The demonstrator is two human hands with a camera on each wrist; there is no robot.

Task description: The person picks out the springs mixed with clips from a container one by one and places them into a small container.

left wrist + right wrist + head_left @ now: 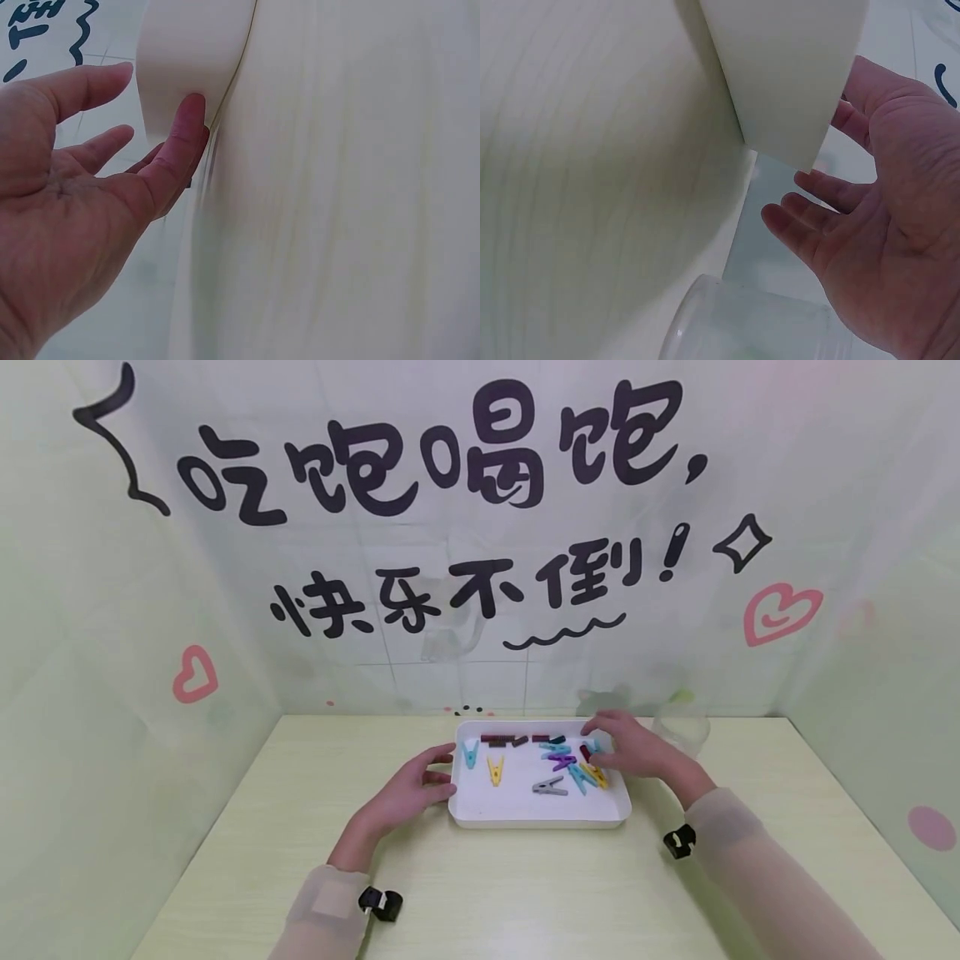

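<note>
White tray [525, 810] crosswise between two loosely parted hands

The left hand [408, 789], fingers apart, lies at the tray's left end; contact is unclear. The right hand [637, 747], thumb and fingers apart, overhangs the right end, nearer the clustered clips [577, 776]. The tray's long axis runs left to right on the table [487, 885].

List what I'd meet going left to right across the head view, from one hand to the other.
Left hand, leftmost turquoise clip, left-hand yellow clip, gray clip, right hand.
</note>
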